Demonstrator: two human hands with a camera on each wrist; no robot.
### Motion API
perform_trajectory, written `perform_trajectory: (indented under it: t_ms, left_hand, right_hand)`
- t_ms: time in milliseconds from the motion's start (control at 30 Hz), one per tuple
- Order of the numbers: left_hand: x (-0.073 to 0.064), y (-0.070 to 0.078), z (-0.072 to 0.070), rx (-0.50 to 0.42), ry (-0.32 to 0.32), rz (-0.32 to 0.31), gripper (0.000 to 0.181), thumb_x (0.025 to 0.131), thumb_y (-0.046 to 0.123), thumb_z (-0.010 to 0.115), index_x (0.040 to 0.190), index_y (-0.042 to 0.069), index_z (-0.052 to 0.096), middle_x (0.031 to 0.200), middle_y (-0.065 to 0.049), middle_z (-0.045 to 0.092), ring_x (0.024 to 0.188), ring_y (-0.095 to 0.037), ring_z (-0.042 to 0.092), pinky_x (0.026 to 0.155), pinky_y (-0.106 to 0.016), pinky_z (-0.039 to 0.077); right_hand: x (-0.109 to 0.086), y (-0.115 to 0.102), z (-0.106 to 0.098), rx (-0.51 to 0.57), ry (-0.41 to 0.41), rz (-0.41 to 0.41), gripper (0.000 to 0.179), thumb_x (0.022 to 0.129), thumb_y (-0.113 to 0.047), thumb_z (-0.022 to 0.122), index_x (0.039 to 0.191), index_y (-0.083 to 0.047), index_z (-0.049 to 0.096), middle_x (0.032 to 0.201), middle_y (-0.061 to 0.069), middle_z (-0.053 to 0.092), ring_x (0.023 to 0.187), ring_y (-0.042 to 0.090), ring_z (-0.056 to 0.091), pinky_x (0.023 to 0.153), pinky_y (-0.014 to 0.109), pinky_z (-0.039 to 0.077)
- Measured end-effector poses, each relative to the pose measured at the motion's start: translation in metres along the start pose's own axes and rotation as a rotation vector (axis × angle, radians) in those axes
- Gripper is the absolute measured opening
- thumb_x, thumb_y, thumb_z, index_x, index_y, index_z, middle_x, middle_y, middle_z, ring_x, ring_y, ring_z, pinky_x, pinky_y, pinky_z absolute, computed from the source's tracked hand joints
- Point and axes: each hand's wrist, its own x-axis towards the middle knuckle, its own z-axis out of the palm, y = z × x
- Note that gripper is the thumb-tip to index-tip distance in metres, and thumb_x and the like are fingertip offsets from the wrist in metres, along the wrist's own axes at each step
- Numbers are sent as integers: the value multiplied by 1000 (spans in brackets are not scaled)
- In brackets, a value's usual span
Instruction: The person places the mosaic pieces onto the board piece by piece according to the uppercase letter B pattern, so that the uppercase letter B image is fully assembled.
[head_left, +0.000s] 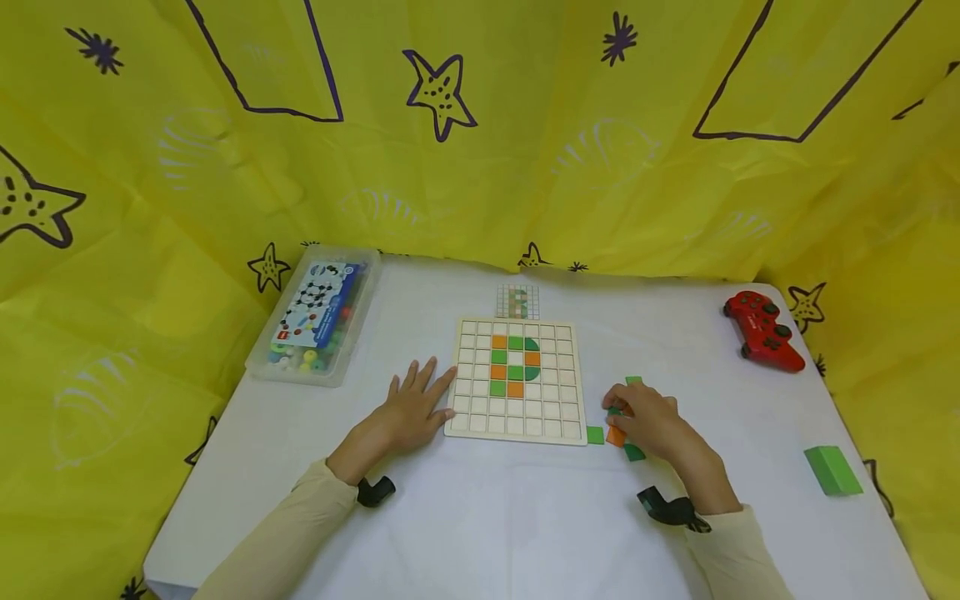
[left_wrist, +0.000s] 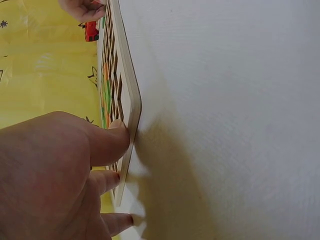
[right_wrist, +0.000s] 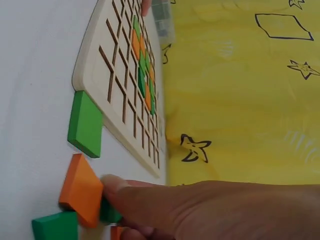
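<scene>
A clear plastic box (head_left: 330, 373) was set at the far left of the white table (head_left: 510, 517), with small coloured pieces (head_left: 310, 360) held inside and a printed label (head_left: 318, 304) seen at its top. In the middle, a wooden grid board (head_left: 551, 407) was laid flat, its cells partly filled with orange, green and dark green tiles (head_left: 515, 373) arranged in a P shape. A small printed card (head_left: 517, 302) was placed at its far edge. The board's left edge was touched by the left hand (head_left: 408, 415), its fingers spread and its thumb rested on the rim. At the board's near right corner a loose green tile (head_left: 595, 435) was placed; an orange tile (head_left: 616, 437) and a dark green piece (head_left: 634, 452) were laid farther right. The right hand (head_left: 651, 421) was held over this group, fingers bent, thumb beside the orange tile; whether a piece was pinched could not be told. Open tabletop was seen on the board's near side and to the right, bounded by a red controller (head_left: 763, 331) at far right and a green block (head_left: 832, 471) nearer. The table's far edge was bordered by a yellow curtain (head_left: 480, 200).
</scene>
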Motion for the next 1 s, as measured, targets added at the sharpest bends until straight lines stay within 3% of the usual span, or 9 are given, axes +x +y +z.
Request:
perform_trajectory:
  t_ms: [267, 367, 533, 767, 1000]
  left_hand:
    - [0, 0, 0, -3, -7, -11, 69, 112, 41, 48, 171, 18, 20, 176, -23, 5, 160, -51, -1, 124, -74, 7]
    - [0, 0, 1, -4, -3, -9, 69, 112, 40, 49, 171, 18, 20, 176, -23, 6, 160, -52, 0, 124, -74, 7]
    - [-1, 0, 1, -9, 2, -3, 69, 112, 40, 49, 171, 17, 20, 176, -24, 7, 160, -52, 1, 123, -75, 8]
    - [-1, -1, 1, -9, 2, -2, 69, 112, 40, 49, 171, 17, 21, 176, -24, 6, 160, -53, 1, 123, -75, 7]
    - [0, -1, 1, -14, 4, 1, 69, 112, 40, 49, 171, 18, 20, 176, -24, 6, 160, -53, 0, 123, -75, 7]
  right_hand:
    - [11, 7, 11, -46, 154, 15, 26, 100, -26, 75, 111, -3, 68, 93, 5, 63, 86, 20, 59, 81, 48, 33]
    - [11, 4, 10, -30, 125, 31, 34, 100, -28, 75, 119, -1, 66, 103, 10, 63, 87, 21, 58, 84, 50, 33]
    - [7, 2, 4, -6, 64, 18, 35, 99, -20, 74, 128, -2, 64, 124, 18, 58, 88, 21, 54, 86, 52, 31]
    - [12, 8, 11, -9, 103, -1, 30, 101, -20, 73, 125, -2, 67, 116, 13, 61, 88, 20, 54, 85, 46, 33]
    - [17, 6, 20, -12, 126, -2, 31, 100, -20, 74, 124, -2, 68, 118, 15, 63, 100, 27, 60, 92, 53, 39]
